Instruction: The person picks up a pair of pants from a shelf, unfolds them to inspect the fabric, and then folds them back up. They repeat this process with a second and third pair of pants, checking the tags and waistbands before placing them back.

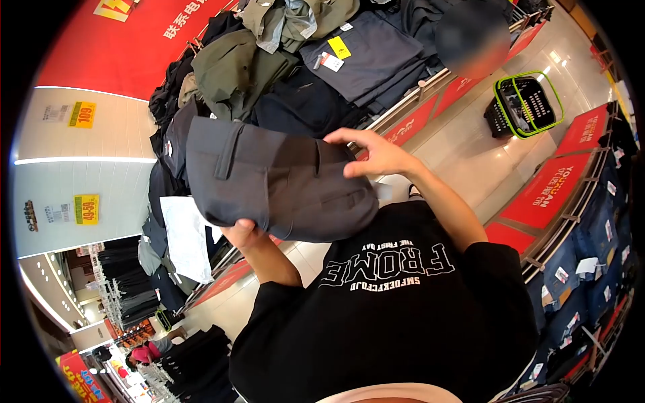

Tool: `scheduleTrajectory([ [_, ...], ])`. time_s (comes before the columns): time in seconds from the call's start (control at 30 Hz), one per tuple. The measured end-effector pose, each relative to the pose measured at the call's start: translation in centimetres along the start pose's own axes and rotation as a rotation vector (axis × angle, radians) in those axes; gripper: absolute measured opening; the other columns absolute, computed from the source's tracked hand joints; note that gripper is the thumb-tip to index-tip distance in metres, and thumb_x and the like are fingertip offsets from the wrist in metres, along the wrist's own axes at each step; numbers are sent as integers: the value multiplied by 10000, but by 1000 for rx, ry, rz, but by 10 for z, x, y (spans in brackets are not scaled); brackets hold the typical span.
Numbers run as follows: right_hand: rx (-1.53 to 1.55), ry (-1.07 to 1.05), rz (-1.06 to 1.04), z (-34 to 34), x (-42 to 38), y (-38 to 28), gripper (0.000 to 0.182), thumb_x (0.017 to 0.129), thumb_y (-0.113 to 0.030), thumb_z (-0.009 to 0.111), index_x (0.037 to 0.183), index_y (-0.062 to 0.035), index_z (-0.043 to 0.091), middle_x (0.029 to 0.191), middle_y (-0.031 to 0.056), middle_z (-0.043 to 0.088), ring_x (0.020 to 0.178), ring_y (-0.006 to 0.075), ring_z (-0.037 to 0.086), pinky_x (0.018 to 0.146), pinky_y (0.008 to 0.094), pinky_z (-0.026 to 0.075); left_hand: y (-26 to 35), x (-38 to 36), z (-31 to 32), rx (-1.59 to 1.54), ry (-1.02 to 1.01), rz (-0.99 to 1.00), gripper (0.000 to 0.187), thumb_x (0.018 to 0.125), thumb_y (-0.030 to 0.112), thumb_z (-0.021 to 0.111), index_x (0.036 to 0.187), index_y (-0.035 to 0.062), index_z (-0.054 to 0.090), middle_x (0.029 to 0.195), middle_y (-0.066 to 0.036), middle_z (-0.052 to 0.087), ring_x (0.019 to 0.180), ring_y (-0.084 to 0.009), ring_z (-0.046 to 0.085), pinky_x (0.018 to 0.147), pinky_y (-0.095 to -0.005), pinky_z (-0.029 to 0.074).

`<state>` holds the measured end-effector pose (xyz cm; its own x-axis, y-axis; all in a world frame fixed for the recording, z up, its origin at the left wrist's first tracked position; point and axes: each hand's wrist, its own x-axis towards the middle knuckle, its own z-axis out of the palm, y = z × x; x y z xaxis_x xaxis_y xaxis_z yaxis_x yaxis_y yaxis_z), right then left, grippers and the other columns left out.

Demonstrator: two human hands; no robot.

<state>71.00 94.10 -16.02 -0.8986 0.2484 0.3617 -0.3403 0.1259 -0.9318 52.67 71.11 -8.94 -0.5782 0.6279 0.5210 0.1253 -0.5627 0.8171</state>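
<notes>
Folded dark grey trousers (269,181) are held in front of my black T-shirt, with a belt loop showing on the waistband side. My left hand (245,235) grips their lower edge; its thumb lies on the cloth and the other fingers are hidden underneath. At the upper right edge of the bundle, my right hand (373,154) has its thumb and forefinger on the fabric. Beyond the trousers, the display bin holds an olive garment (225,70) and a folded grey pair (366,57) with yellow and white tags. A white sheet (185,238) hangs beside my left hand.
A black shopping basket with green handles (524,106) stands on the tiled floor. Jeans (574,295) fill another railed bin at right, behind red panels (537,191). Price signs (82,115) hang at left. A blurred dark round shape (472,37) is at the top.
</notes>
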Motion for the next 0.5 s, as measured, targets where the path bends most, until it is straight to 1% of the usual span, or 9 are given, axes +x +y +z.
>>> scheduleTrajectory([
  [0.07, 44, -166, 43, 5, 3, 3, 629, 751, -398, 797, 1186, 0, 576, 1121, 64, 620, 1065, 147, 553, 923, 295, 431, 6, -2, -10, 58, 65, 82, 835, 762, 322, 772, 1366, -85, 362, 1326, -206, 501, 1192, -329, 518, 1028, -459, 395],
  [0.1, 231, -193, 199, 13, -2, 13, 567, 742, -364, 811, 1105, 18, 602, 1056, 57, 625, 990, 146, 564, 878, 298, 447, 10, -4, -16, 73, 85, 92, 843, 748, 312, 784, 1362, -87, 365, 1319, -204, 505, 1185, -324, 522, 1024, -454, 398],
  [0.13, 31, -215, 250, 10, -6, 16, 542, 731, -334, 824, 1080, 23, 612, 1028, 63, 621, 942, 152, 570, 847, 305, 456, 14, -5, -20, 83, 99, 96, 852, 735, 303, 797, 1358, -89, 369, 1313, -202, 509, 1177, -320, 526, 1019, -449, 400],
  [0.2, 105, -243, 299, 4, -16, 19, 502, 733, -305, 826, 1052, 26, 625, 981, 63, 626, 919, 153, 574, 832, 310, 463, 20, -9, -28, 103, 130, 97, 869, 708, 285, 822, 1350, -93, 375, 1300, -198, 518, 1162, -310, 534, 1009, -439, 406],
  [0.27, 242, -296, 372, -3, -29, 25, 366, 793, -252, 779, 987, 33, 655, 941, 59, 671, 900, 131, 579, 831, 314, 464, 25, -13, -33, 116, 156, 85, 887, 681, 267, 846, 1342, -98, 382, 1287, -193, 527, 1147, -301, 542, 1000, -428, 411],
  [0.37, 225, -305, 379, -12, -40, 22, 306, 830, -215, 745, 990, 32, 660, 923, 37, 679, 874, 99, 575, 802, 291, 468, 27, -20, -32, 127, 181, 54, 914, 640, 239, 884, 1331, -104, 392, 1267, -187, 540, 1124, -287, 554, 986, -413, 419],
  [0.43, 247, -242, 514, -23, -47, 16, 237, 843, -190, 730, 929, 19, 657, 815, -9, 629, 800, 59, 533, 728, 252, 449, 29, -20, -27, 134, 206, -13, 919, 626, 226, 890, 1328, -103, 395, 1259, -182, 542, 1114, -279, 557, 979, -404, 424],
  [0.47, 121, -234, 476, -35, -48, 15, 205, 853, -167, 713, 798, -3, 603, 726, -46, 537, 717, 40, 465, 634, 237, 401, 28, -18, -24, 138, 225, -79, 925, 612, 212, 896, 1326, -101, 398, 1250, -177, 545, 1104, -271, 561, 972, -394, 428],
  [0.5, -9, -132, 357, -49, -53, 24, 278, 855, -144, 701, 694, -27, 507, 671, -58, 454, 663, 40, 402, 576, 255, 343, 26, -15, -23, 113, 224, -85, 903, 604, 170, 893, 1318, -92, 407, 1237, -167, 547, 1085, -255, 564, 963, -371, 429],
])
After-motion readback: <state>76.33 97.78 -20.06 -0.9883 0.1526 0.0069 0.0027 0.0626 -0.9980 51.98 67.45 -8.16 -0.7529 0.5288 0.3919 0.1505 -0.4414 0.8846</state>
